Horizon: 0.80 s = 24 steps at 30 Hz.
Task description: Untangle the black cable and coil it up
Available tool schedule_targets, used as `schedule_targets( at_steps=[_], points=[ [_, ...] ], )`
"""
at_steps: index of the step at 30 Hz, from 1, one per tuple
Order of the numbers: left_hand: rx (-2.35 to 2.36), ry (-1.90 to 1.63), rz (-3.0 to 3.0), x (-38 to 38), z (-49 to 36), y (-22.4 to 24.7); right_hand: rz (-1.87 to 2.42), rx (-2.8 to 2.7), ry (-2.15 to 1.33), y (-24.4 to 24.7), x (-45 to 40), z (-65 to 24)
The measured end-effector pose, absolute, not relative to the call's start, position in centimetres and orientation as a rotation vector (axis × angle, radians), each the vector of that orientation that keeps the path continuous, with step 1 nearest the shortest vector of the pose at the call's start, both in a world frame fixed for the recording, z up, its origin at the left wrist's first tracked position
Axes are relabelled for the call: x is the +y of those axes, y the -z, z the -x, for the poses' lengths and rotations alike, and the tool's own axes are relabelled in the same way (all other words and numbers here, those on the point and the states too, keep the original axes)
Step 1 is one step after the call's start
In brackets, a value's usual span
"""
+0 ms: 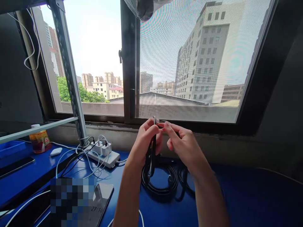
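Note:
My left hand [149, 134] is closed round a folded bundle of black cable [153, 154], held upright above the blue table. Close beside it, my right hand [181, 140] pinches a thin dark end of the cable near the top of the bundle, with thumb and forefinger together. The fingertips of both hands almost meet there, so the exact grip is partly hidden. Beneath the hands lies a coiled black cable [163, 190] with a plug end showing inside its ring. Another black coil [186, 183] rests just right of it, partly covered by my right forearm.
A white power strip [104, 156] with chargers and tangled cords stands on the blue table [251, 195] at left. Nearby are a phone [104, 198], a white case [56, 152], an orange-labelled jar [40, 140] and a blue tray [11, 148]. A metal shelf post [69, 69] rises before the window.

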<state>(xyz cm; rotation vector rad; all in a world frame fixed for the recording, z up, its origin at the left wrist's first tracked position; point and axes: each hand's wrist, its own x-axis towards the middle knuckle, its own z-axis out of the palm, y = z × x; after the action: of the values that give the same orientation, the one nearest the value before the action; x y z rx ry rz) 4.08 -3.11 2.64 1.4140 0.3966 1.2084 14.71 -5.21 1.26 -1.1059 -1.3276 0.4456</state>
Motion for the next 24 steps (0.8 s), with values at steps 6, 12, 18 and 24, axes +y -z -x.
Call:
schedule_targets(
  at_steps=[6,12,18,24],
  points=[
    [0.394,-1.137,-1.483,-3.5,-4.2,-2.4,0.98,-1.351,-0.627,-1.7,-5.5,-14.3],
    [0.31,-0.923,-1.529,-4.2,-3.6,-2.4,0.974,-1.341,-0.844,-2.0,-5.3,-15.2],
    [0.344,-0.937,-1.543,-4.1,-3.8,-2.4,1.008,-1.326,-0.844,-2.0,-5.5,-15.5],
    [0.318,-0.991,-1.588,-3.9,-3.8,-2.1,1.011,-1.355,-0.799,-2.0,-5.9,-15.6]
  ],
)
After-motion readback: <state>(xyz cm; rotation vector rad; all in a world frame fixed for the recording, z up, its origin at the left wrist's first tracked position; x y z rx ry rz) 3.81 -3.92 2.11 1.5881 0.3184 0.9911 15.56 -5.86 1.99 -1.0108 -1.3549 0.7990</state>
